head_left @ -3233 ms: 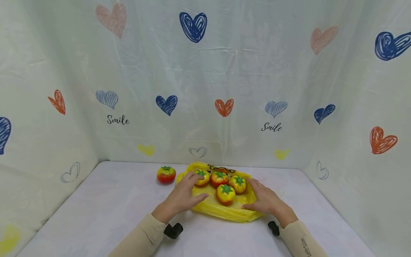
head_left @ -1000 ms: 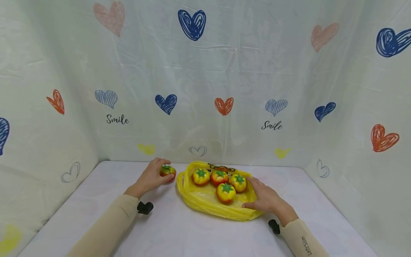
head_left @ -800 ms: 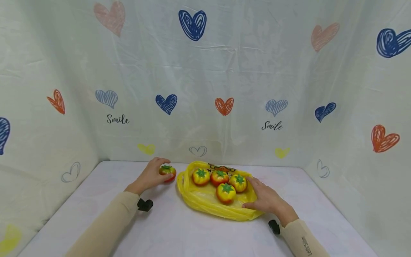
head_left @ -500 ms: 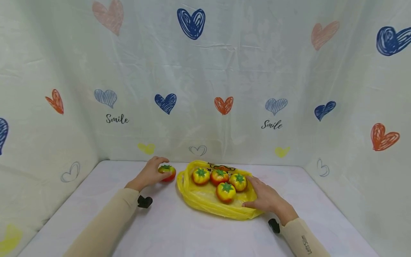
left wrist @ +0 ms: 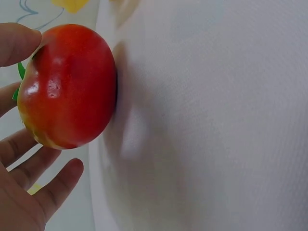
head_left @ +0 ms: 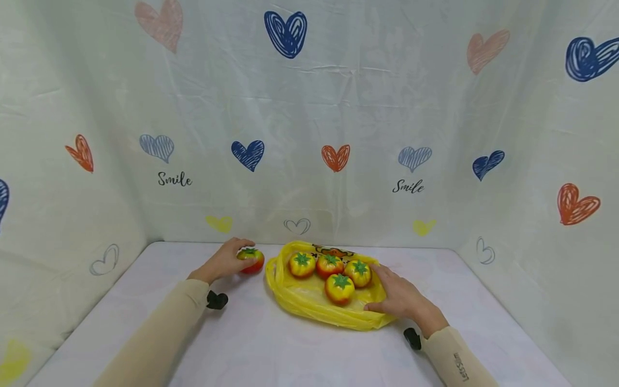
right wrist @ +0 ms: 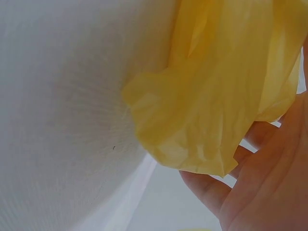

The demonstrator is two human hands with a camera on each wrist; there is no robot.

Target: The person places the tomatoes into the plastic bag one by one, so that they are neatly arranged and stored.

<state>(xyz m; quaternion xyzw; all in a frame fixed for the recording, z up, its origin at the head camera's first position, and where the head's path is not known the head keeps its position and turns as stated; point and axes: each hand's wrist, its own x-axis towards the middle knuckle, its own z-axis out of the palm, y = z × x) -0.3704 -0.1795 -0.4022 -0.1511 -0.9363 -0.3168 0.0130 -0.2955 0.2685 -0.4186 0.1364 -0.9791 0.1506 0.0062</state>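
Note:
In the head view my left hand is at a red-and-yellow toy tomato with a green leafy top, left of the bag. The left wrist view shows the thumb touching its upper side and fingers bent around its far side, the little finger apart from it; the tomato appears to rest on the table. My right hand, thumb and fingers spread, rests on the right rim of a yellow plastic bag. Several similar toy tomatoes sit inside. Bag folds hide some right fingertips in the right wrist view.
A white tabletop lies under everything. Behind and at both sides hangs a pale curtain printed with hearts and "Smile". Black wrist devices sit at both sleeve cuffs.
Since the oldest frame, my left hand has moved left from over the bag to the separate tomato, with only slight motion lately. The right hand stays at the bag's rim.

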